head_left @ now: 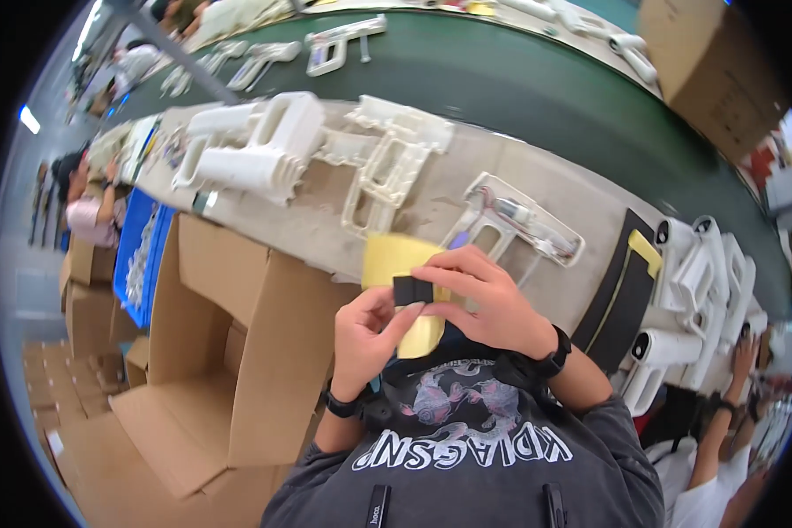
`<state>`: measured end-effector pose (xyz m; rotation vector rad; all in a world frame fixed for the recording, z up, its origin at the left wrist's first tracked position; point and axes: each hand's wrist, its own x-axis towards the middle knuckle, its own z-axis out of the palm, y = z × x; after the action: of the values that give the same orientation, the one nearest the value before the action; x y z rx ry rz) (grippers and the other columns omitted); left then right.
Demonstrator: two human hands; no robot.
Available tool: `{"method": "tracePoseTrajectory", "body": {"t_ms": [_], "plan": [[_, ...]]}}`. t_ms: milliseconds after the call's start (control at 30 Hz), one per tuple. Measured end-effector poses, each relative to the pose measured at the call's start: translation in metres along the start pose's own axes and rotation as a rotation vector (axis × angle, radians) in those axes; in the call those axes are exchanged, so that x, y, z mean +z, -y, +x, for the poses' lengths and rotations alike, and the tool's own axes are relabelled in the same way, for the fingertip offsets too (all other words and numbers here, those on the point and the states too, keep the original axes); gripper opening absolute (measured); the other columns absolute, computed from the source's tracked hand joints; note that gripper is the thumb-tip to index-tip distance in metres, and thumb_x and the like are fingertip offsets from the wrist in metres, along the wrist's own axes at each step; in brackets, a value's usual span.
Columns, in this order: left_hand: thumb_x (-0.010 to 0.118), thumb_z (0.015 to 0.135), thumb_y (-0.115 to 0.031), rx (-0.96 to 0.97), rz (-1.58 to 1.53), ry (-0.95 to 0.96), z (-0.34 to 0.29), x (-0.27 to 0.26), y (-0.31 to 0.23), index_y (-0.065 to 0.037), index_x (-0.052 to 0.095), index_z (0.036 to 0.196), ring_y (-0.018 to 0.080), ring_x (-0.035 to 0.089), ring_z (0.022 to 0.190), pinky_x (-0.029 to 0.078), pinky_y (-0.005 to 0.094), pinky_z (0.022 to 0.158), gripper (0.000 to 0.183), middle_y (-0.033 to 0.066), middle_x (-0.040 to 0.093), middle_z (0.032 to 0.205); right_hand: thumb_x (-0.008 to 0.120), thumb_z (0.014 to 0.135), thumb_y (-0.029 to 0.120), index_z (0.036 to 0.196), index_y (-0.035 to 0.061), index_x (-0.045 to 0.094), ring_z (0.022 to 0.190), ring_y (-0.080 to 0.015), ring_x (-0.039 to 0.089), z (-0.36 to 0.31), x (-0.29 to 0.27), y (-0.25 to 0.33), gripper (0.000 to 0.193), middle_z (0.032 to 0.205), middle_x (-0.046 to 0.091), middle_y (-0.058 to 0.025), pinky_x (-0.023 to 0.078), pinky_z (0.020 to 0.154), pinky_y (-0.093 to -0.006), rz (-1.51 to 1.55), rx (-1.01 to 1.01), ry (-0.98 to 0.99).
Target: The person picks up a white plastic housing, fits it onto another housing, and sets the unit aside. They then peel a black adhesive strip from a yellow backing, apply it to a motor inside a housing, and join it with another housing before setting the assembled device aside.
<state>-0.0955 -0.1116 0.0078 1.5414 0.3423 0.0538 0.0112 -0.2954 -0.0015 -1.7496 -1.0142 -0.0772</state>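
My left hand (pixel 363 340) and my right hand (pixel 493 304) meet in front of my chest, at the bench's near edge. Between their fingertips is a small black foam pad (pixel 412 290), pinched from both sides. Yellow backing paper (pixel 394 257) shows behind the pad and hangs below it; whether the two are joined I cannot tell. Just beyond my right hand lies an opened white plastic housing (pixel 524 220) with wires and a motor-like part inside. Black foam strips (pixel 609 308) with yellow backing lie to the right.
White housing shells (pixel 396 163) and stacked white parts (pixel 264 145) stand left on the bench. Finished-looking white units (pixel 700 282) crowd the right. A green conveyor belt (pixel 502 79) runs beyond. An open cardboard box (pixel 273 370) and blue crate (pixel 136 255) are left; co-workers sit on both sides.
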Motion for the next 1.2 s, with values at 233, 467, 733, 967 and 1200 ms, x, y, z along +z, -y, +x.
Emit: {"method": "tracePoseTrajectory", "body": {"t_ms": [233, 467, 733, 967, 1200], "plan": [[0.073, 0.092, -0.001, -0.080, -0.003, 0.245, 0.008, 0.009, 0.010, 0.005, 0.069, 0.114, 0.0040, 0.058, 0.072, 0.048, 0.0211, 0.070, 0.023, -0.0010, 0.066, 0.082, 0.073, 0.084, -0.002, 0.120, 0.0050, 0.069, 0.108, -0.0287, 0.062, -0.032, -0.011, -0.010, 0.038, 0.115, 0.065, -0.0112, 0.051, 0.093, -0.0384, 0.211, 0.211, 0.096], [0.070, 0.094, -0.001, -0.073, -0.012, 0.284, 0.016, 0.011, 0.029, 0.004, 0.068, 0.116, 0.0024, 0.058, 0.077, 0.045, 0.0189, 0.068, 0.023, -0.0019, 0.067, 0.087, 0.063, 0.091, -0.004, 0.105, 0.0024, 0.068, 0.108, -0.0225, 0.063, -0.035, -0.035, -0.040, 0.016, 0.113, 0.066, -0.0098, 0.049, 0.095, -0.0353, 0.303, 0.333, -0.024], [0.070, 0.097, -0.007, -0.161, -0.117, 0.199, 0.020, 0.008, 0.046, 0.005, 0.067, 0.120, 0.0013, 0.058, 0.078, 0.046, 0.0187, 0.069, 0.026, -0.0021, 0.068, 0.089, 0.055, 0.100, -0.002, 0.116, 0.0003, 0.060, 0.100, -0.0190, 0.067, -0.041, -0.017, -0.042, 0.017, 0.116, 0.068, -0.0117, 0.053, 0.091, -0.0322, 0.711, 0.454, 0.027], [0.069, 0.097, -0.009, -0.188, -0.160, 0.145, 0.020, -0.003, 0.065, 0.004, 0.067, 0.119, 0.0022, 0.059, 0.080, 0.047, 0.0196, 0.073, 0.026, -0.0023, 0.069, 0.091, 0.045, 0.109, 0.014, 0.136, -0.0009, 0.054, 0.098, -0.0182, 0.069, -0.034, -0.017, -0.042, 0.032, 0.118, 0.068, -0.0150, 0.056, 0.091, -0.0341, 1.005, 0.729, 0.010], [0.069, 0.098, -0.010, -0.221, -0.206, 0.130, 0.014, -0.019, 0.067, 0.005, 0.066, 0.122, 0.0060, 0.065, 0.088, 0.051, 0.0219, 0.082, 0.029, 0.0038, 0.073, 0.103, 0.051, 0.107, 0.013, 0.130, -0.0007, 0.058, 0.098, -0.0165, 0.068, -0.040, -0.014, -0.059, 0.028, 0.115, 0.068, -0.0113, 0.054, 0.093, -0.0322, 1.055, 0.684, -0.060]]}}
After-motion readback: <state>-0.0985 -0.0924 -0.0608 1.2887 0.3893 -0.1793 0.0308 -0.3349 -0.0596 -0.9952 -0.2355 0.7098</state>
